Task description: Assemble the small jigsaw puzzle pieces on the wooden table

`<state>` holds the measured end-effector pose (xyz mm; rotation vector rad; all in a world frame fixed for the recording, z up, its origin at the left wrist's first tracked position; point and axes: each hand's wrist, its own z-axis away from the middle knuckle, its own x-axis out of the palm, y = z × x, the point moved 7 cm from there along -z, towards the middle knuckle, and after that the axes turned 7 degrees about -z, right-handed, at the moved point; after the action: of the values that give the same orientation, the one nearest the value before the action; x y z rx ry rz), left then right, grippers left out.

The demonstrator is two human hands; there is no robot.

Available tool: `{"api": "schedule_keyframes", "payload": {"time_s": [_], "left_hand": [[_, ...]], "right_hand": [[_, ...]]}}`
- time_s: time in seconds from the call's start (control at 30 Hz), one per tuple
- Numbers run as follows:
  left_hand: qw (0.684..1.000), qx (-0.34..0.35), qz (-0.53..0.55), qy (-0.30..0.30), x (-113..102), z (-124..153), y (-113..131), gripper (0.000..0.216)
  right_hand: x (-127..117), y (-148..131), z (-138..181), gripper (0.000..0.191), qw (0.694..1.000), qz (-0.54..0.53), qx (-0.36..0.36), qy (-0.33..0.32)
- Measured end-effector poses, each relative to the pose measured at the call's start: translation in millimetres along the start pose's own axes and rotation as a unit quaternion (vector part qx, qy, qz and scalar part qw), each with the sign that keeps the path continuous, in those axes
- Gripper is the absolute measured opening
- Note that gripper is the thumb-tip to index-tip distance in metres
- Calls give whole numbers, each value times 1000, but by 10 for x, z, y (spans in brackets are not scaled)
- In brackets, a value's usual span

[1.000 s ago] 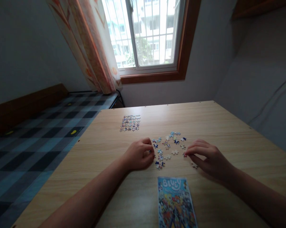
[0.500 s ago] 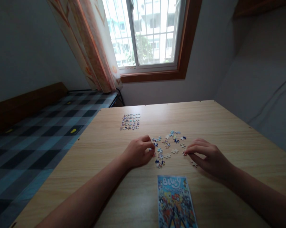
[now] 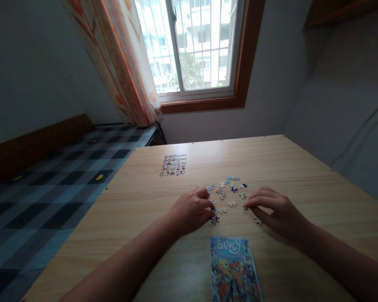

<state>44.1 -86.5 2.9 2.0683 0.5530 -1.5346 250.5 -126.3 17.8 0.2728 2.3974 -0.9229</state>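
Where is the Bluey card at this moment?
In the head view, the Bluey card lies on the table, low and right of centre, just below the loose puzzle pieces.

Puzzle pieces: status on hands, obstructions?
Left hand partly hides loose pieces, grip unclear. Right hand at one piece. Grid beyond, left. Bluey picture nearer, apart.

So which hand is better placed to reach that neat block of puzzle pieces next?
Probably the left hand: the neat block of puzzle pieces lies beyond it, while the right hand is farther off, across the loose pieces.
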Motion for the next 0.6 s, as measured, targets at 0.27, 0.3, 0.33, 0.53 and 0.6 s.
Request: {"api": "schedule_keyframes", "payload": {"time_s": [0.27,0.3,0.33,0.53,0.6], "left_hand": [[999,15,-21,-31,20,16,33,17],[999,20,-27,-32,20,17,40,17],[999,23,-32,-32,17,18,45,17],[998,38,-50,-18,-13,20,77,13],[998,36,-45,-19,-18,17,76,13]], "right_hand": [[9,14,1,16,1000,-1,5,6],[9,13,1,16,1000,-1,5,7],[10,12,1,16,1000,-2,5,8],[14,-3,-7,16,1000,-8,8,7],[17,-9,-11,16,1000,-7,7,5]]}}
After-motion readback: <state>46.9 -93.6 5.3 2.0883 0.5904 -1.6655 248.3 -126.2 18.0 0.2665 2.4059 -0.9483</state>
